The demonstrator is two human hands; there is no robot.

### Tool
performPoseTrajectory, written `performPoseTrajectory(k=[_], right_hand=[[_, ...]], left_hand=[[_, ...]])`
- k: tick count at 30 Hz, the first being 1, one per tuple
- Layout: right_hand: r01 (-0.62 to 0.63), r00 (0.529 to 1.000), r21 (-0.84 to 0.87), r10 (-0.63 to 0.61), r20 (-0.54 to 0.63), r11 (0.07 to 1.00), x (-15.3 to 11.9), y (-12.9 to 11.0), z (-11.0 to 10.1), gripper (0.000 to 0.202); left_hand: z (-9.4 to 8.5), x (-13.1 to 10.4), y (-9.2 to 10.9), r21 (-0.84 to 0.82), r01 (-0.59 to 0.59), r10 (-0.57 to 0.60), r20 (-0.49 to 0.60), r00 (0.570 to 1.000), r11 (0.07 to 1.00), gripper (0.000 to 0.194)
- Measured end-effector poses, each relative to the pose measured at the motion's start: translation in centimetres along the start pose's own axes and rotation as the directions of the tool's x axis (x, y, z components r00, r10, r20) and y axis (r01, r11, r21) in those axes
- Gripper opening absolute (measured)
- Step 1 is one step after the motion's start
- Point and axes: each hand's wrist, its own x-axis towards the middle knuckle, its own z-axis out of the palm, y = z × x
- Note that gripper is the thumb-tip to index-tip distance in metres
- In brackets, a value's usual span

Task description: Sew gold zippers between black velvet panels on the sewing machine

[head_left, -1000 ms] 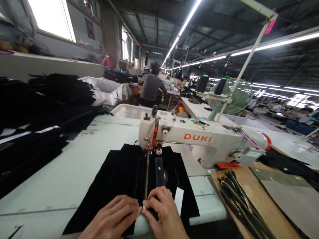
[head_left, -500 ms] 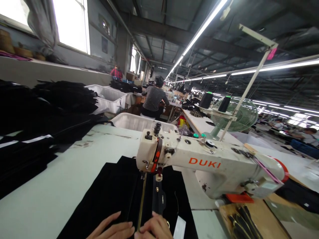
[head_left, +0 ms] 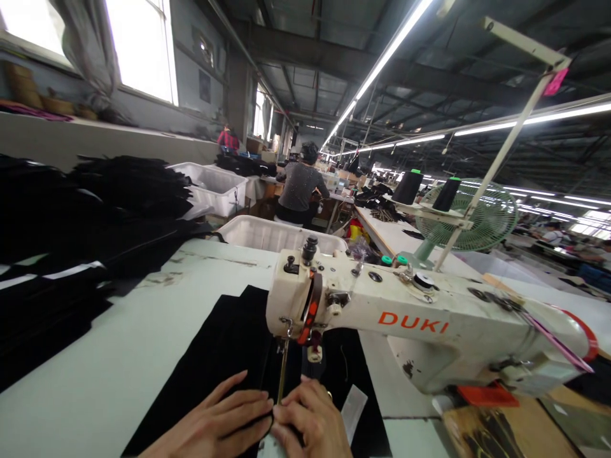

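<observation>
Black fabric (head_left: 214,350) lies under the head of a white sewing machine (head_left: 353,305) marked DUKI. A gold-coloured zipper (head_left: 283,375) runs down the fabric from the presser foot toward me. My left hand (head_left: 224,413) rests flat on the fabric just left of the zipper, fingers stretched out and fingertips near its edge. On the other side, my right hand (head_left: 310,416) has thumb and fingers pinched at the zipper's near end. A white label (head_left: 353,413) lies on the fabric beside my right hand. The needle tip is too small to make out.
Stacks of black cloth (head_left: 133,191) stand at the left. White plastic bins (head_left: 286,235) sit behind the table. Black thread cones (head_left: 408,187) and a green fan (head_left: 491,213) are at the right. Gold-edged black strips (head_left: 491,436) lie at lower right. A person (head_left: 300,184) sits ahead.
Both hands have moved forward toward the machine, along with the fabric and zipper. Less of the zipper shows between the presser foot and my fingers. The view has shifted slightly left.
</observation>
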Motion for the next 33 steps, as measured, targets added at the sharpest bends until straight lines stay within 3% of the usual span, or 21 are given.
performPoseTrajectory(k=[3, 7, 11, 15, 18, 23, 27, 33], right_hand=[[-0.010, 1.000, 0.101, 0.011, -0.013, 0.995, 1.7, -0.2, -1.4, 0.016], [-0.064, 0.993, 0.092, 0.055, 0.103, 0.994, 3.9, -0.5, -2.9, 0.033], [-0.100, 0.983, 0.047, 0.092, 0.160, 0.994, 5.1, -0.2, -3.2, 0.034], [-0.154, 0.970, 0.020, 0.148, 0.191, 0.988, 5.6, 0.4, -2.9, 0.032], [-0.192, 0.963, 0.016, 0.185, 0.195, 0.981, 5.6, 0.5, -3.0, 0.033], [-0.289, 0.934, 0.002, 0.281, 0.221, 0.957, 5.9, -0.1, -3.8, 0.038], [-0.357, 0.905, -0.002, 0.346, 0.246, 0.934, 6.3, -0.5, -3.9, 0.026], [-0.361, 0.914, 0.006, 0.353, 0.202, 0.932, 6.2, -0.4, -3.0, 0.019]], left_hand=[[-0.5, 0.3, -0.2, 0.034, -0.008, 0.009, -0.023, 1.000, 0.999, 0.086], [-2.0, 1.5, -0.8, 0.106, -0.006, 0.004, 0.024, 1.000, 0.994, 0.084], [-3.4, 3.3, -0.9, 0.194, -0.039, 0.041, -0.011, 0.999, 0.980, 0.076], [-3.9, 4.4, -1.3, 0.180, -0.016, 0.016, 0.000, 1.000, 0.984, 0.069], [-3.3, 4.6, -1.8, 0.114, 0.004, -0.006, 0.020, 1.000, 0.993, 0.069], [-0.6, 4.5, -2.6, -0.081, 0.190, -0.190, 0.002, 0.982, 0.979, 0.053], [1.2, 4.3, -3.3, -0.109, 0.267, -0.271, -0.029, 0.962, 0.958, 0.045], [1.6, 3.8, -3.7, -0.120, 0.276, -0.286, -0.081, 0.955, 0.954, 0.041]])
